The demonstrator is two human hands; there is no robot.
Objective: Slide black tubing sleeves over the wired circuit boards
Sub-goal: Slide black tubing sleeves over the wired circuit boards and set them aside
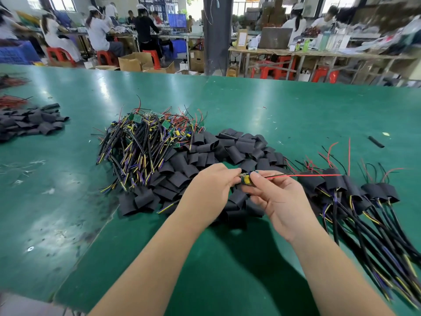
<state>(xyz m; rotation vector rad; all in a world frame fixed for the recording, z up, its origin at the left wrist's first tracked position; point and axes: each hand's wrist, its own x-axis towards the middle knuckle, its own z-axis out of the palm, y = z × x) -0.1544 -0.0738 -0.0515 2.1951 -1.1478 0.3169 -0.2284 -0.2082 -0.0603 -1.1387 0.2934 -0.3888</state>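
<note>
Fingers (229,173) of left hand (211,190) and right hand (281,202) pinch a small circuit board (246,179) with a yellow cylindrical part, mid-frame. Its thin red wire (307,175) trails right over heaped matte black tubing sleeves (227,147).

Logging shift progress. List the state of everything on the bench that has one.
held circuit board: visible part unsleeved.
left hand: pinches the held circuit board.
right hand: pinches the same board.
wired board pile: unsleeved, heaped.
black sleeves: empty, loose, heaped.
sleeved boards: finished, lying at right.
</note>
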